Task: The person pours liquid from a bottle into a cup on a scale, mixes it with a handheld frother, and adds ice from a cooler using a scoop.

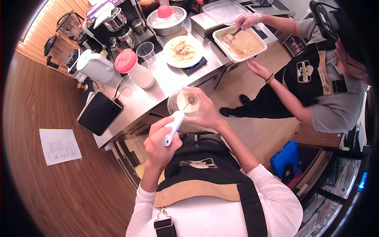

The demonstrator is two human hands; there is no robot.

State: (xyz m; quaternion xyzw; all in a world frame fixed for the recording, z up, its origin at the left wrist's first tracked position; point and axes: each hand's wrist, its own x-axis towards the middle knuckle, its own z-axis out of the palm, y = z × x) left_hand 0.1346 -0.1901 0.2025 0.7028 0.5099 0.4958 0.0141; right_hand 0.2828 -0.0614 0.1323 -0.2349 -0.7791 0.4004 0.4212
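Note:
My left hand (160,142) is wrapped round the white handle of a handheld milk frother (173,128). Its thin metal shaft reaches into a clear plastic cup (170,103), and the round whisk head shows over pale, creamy contents. My right hand (207,110) grips that cup from its right side, holding it in front of my apron near the counter's edge. Closest on the counter stands a shaker bottle (136,73) with a pink lid and something pale inside. Beside it is an upright clear plastic cup (147,53).
A plate of food (183,46) rests on a black scale (196,67). At right, a co-worker's gloved hand (248,20) works a utensil in a white tub (258,50) of tan mixture. A white kettle (94,65) and dark tablet (100,113) stand left; a steel bowl (173,25) sits behind.

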